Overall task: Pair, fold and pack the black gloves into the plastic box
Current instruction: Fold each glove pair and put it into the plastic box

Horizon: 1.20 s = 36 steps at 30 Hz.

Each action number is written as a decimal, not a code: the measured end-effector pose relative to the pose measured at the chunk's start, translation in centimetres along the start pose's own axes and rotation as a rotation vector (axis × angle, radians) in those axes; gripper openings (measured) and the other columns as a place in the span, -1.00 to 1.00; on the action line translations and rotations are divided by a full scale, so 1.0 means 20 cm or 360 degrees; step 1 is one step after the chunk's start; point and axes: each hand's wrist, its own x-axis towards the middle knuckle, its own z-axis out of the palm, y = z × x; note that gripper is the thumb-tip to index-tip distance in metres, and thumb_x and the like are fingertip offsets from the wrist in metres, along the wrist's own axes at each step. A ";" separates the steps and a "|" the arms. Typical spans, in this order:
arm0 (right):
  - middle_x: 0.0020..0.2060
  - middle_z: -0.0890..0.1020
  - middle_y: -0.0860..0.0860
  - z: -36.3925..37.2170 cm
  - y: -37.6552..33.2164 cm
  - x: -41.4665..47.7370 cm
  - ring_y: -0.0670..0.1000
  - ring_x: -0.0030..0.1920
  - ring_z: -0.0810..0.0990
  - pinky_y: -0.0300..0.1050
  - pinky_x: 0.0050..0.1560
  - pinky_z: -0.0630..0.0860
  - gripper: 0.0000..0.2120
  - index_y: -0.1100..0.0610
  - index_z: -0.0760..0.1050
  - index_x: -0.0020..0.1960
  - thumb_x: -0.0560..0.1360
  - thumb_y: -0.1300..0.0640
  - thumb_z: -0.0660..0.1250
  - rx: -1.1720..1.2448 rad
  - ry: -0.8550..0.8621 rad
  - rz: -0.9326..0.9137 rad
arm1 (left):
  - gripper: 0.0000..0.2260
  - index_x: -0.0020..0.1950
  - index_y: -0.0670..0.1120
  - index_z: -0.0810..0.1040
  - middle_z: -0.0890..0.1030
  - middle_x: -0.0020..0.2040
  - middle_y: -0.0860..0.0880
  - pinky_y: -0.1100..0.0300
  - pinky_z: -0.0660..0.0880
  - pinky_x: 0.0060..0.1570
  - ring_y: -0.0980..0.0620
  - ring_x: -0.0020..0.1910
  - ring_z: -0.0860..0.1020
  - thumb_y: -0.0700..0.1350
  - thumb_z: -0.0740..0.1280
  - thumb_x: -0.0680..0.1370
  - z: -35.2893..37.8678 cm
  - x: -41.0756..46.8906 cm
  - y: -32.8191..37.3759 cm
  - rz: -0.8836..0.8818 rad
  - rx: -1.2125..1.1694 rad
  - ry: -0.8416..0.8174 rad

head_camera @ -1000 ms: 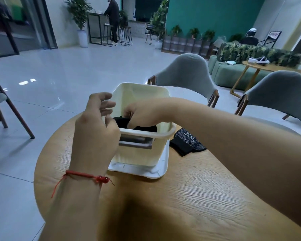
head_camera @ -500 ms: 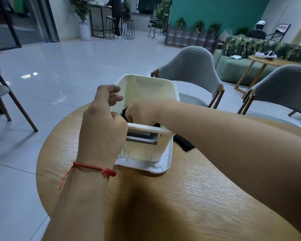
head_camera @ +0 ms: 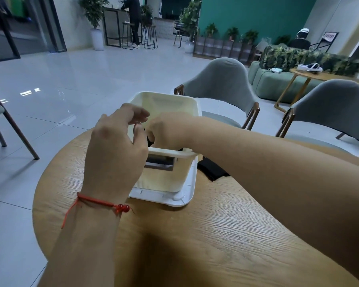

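A cream plastic box (head_camera: 170,104) stands on its white lid (head_camera: 187,193) on the round wooden table (head_camera: 195,235). My right hand (head_camera: 170,131) reaches into the box and is closed on a black glove (head_camera: 148,139), of which only a sliver shows between my hands. My left hand (head_camera: 116,150) hovers at the box's near left rim, fingers curled and apart, touching the glove's edge or close to it. Another black glove (head_camera: 211,169) lies on the table right of the box, partly hidden under my right forearm.
Two grey chairs (head_camera: 222,83) stand beyond the table on the right, a further chair (head_camera: 0,121) at the left. The table's edge curves close on the left. A person stands at a far counter (head_camera: 112,25); a side table (head_camera: 305,73) stands by a green sofa.
My right hand has pushed deeper into the box and my left hand has closed in on the rim. The view has tilted, and the glove on the table is now more covered by my forearm.
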 end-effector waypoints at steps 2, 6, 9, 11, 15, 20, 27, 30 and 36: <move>-0.29 0.53 -0.05 -0.04 0.03 -0.11 0.05 -0.25 0.50 -0.09 -0.35 0.28 -0.70 0.01 0.42 -0.26 0.62 -0.05 0.30 -0.0041 0.0097 0.0008 | -0.79 0.18 0.00 0.61 0.69 0.06 0.14 -0.18 0.56 0.23 -0.03 0.11 0.65 -0.23 0.30 0.61 0.02 -0.01 0.06 0.0044 -0.0012 -0.0032; 0.12 0.65 -0.02 -0.11 0.13 -0.37 0.09 0.17 0.58 0.03 0.06 0.56 -0.63 0.02 0.63 0.18 0.69 -0.21 0.20 0.0011 0.0157 0.0044 | -0.80 0.16 0.02 0.62 0.69 0.07 0.15 0.09 0.64 -0.02 0.21 -0.12 0.63 -0.23 0.33 0.62 0.08 -0.03 0.18 0.0074 -0.0074 -0.0091; 0.25 0.56 -0.10 -0.11 0.23 -0.61 0.03 0.34 0.42 0.14 0.31 0.44 -0.61 -0.11 0.53 0.33 0.69 -0.30 0.16 0.0281 0.0323 0.0167 | -0.80 0.16 0.01 0.63 0.70 0.06 0.14 0.17 0.62 -0.04 0.21 -0.11 0.65 -0.23 0.34 0.61 0.13 -0.06 0.27 0.0160 -0.0082 -0.0151; 0.26 0.54 -0.12 -0.07 0.30 -0.76 0.03 0.37 0.38 0.14 0.37 0.39 -0.61 -0.14 0.51 0.32 0.70 -0.32 0.11 0.0416 0.0398 0.0256 | -0.81 0.17 -0.03 0.64 0.70 0.04 0.11 0.11 0.62 0.04 0.14 -0.01 0.66 -0.24 0.35 0.62 0.18 -0.09 0.33 0.0257 -0.0074 -0.0187; 0.19 0.53 -0.19 0.13 0.46 -1.03 -0.01 0.34 0.41 0.01 0.35 0.34 -0.69 -0.12 0.53 0.28 0.74 -0.22 0.10 0.0635 0.0538 0.0435 | -0.84 0.13 -0.07 0.68 0.71 0.03 0.06 0.18 0.57 0.06 0.18 -0.08 0.60 -0.25 0.37 0.61 0.30 -0.16 0.42 0.0487 -0.0054 -0.0273; 0.28 0.57 -0.12 0.44 0.69 -1.28 0.00 0.35 0.42 -0.03 0.34 0.34 -0.69 -0.07 0.56 0.33 0.76 -0.10 0.11 0.0746 0.0600 0.0726 | -0.86 0.12 -0.04 0.69 0.71 0.04 0.09 0.17 0.55 0.05 0.16 -0.16 0.60 -0.22 0.42 0.60 0.49 -0.22 0.44 0.0525 -0.0028 -0.0530; 0.37 0.56 -0.09 0.77 0.91 -1.48 0.08 0.41 0.44 0.11 0.45 0.39 -0.69 -0.05 0.56 0.36 0.71 0.06 0.15 0.0741 0.0560 0.1092 | -0.82 0.18 0.04 0.69 0.73 0.03 0.01 0.02 0.59 0.07 -0.07 0.03 0.66 -0.12 0.41 0.61 0.74 -0.29 0.38 0.0244 0.0258 -0.0894; 0.37 0.57 -0.07 0.88 0.95 -1.52 0.12 0.43 0.44 0.23 0.47 0.40 -0.67 -0.04 0.57 0.34 0.66 0.03 0.14 0.0688 0.0526 0.1136 | -0.79 0.22 0.03 0.68 0.69 0.16 0.03 0.05 0.53 0.20 -0.06 0.18 0.62 -0.14 0.40 0.60 0.82 -0.33 0.32 0.0214 0.0375 -0.1032; 0.52 0.47 -0.08 0.94 1.02 -1.55 0.09 0.51 0.39 0.16 0.54 0.34 -0.63 -0.06 0.49 0.49 0.73 0.03 0.13 0.0639 0.0341 0.1091 | -0.68 0.41 0.02 0.59 0.51 0.50 0.06 0.10 0.31 0.50 0.04 0.48 0.43 -0.06 0.33 0.66 0.88 -0.38 0.21 0.0207 0.0474 -0.1292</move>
